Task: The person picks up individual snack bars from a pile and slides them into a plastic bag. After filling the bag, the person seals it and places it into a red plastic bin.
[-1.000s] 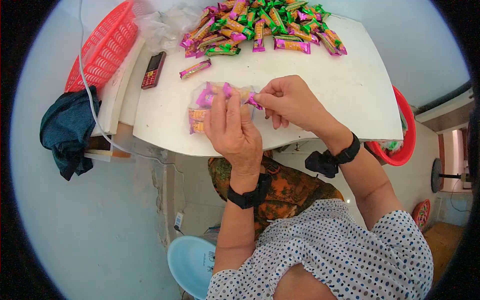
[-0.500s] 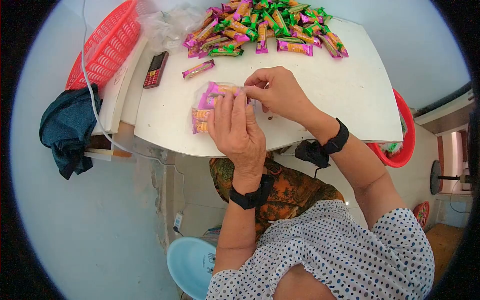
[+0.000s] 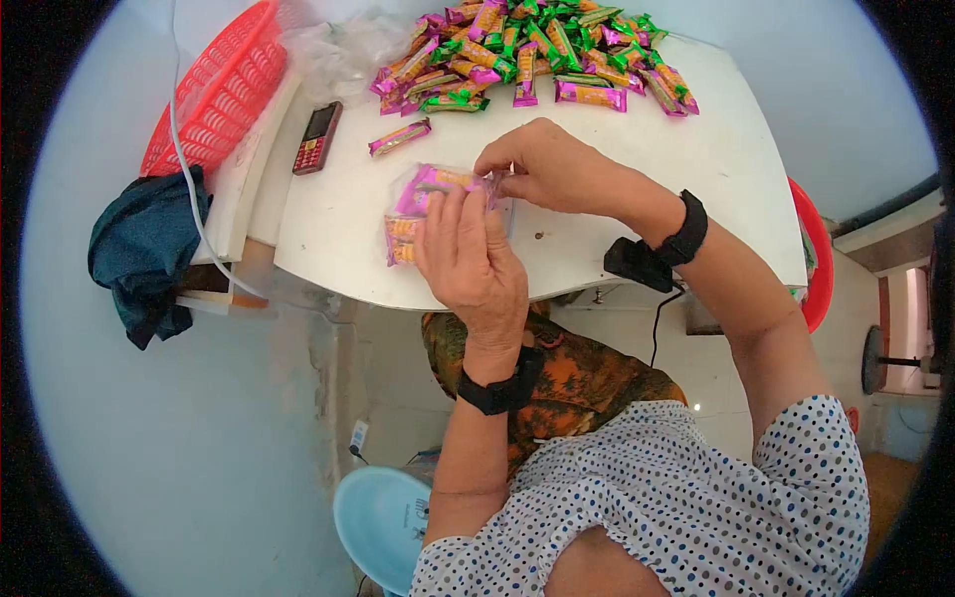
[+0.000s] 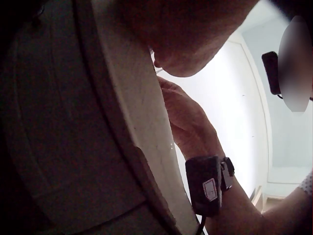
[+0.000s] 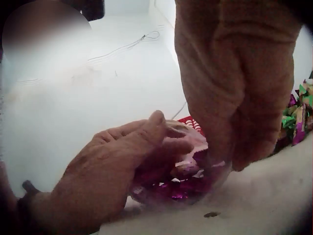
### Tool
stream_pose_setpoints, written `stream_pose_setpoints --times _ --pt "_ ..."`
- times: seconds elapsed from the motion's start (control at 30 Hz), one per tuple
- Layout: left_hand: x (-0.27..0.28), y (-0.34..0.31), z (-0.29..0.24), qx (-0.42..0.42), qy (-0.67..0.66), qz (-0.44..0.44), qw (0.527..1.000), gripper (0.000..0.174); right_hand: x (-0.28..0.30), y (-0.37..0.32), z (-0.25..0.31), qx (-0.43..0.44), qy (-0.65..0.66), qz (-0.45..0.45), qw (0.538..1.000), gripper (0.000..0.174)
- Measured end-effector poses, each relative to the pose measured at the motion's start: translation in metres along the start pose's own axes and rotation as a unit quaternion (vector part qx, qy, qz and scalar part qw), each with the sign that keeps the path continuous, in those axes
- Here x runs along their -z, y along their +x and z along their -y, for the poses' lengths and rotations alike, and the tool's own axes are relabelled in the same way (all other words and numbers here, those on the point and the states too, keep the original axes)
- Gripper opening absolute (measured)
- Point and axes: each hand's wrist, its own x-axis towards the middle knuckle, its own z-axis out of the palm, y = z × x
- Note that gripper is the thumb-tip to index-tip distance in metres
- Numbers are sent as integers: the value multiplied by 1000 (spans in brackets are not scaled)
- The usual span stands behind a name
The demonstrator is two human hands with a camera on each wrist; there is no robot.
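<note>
A clear plastic bag point(image 3: 404, 189) with several purple-wrapped snack bars point(image 3: 403, 242) lies near the table's front edge. My left hand point(image 3: 473, 254) rests on it with fairly straight fingers, covering part of the bars. At the bag's right end, my right hand point(image 3: 557, 169) pinches the plastic between thumb and fingers. From the right wrist, shiny purple wrapping point(image 5: 178, 188) shows between both hands. The left wrist view is dark and has the right hand point(image 4: 190, 117) close to the left palm; the bag is hidden there.
A heap of purple and green wrapped bars point(image 3: 537, 60) covers the table's far side. One loose bar point(image 3: 400, 136) lies nearer, beside a mobile phone point(image 3: 317, 137). Left are a red basket point(image 3: 214, 95), crumpled plastic point(image 3: 348, 55) and a dark cloth point(image 3: 144, 249).
The right hand has shifted left and slightly away from the body along the bag's end. The purple bar end sticking out there earlier is now within the bag. The left hand stays nearly still.
</note>
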Motion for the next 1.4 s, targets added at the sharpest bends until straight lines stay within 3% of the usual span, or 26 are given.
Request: stream_pose_setpoints --times 0.3,0.4,0.7,1.0,1.2,1.3,1.4 --pt "2 4 -4 4 24 -8 1000 34 2 2 -8 -28 34 -33 998 18" --pt "2 4 -1 -6 48 1 999 33 4 -1 -6 -79 78 -34 993 17" --pt "8 2 7 -39 86 27 995 30 -19 -3 -23 13 71 -96 993 11" --pt "-1 16 8 -78 143 79 984 33 -29 -2 -27 -30 67 -100 992 9" --pt "0 13 4 -72 173 106 977 31 -35 -2 -28 -96 29 -137 985 13" --pt "10 9 0 -84 178 120 973 32 -32 -1 -32 -86 31 -162 982 15" --pt "22 2 -5 -92 173 95 976 35 -15 -5 -21 -174 152 -73 970 17"
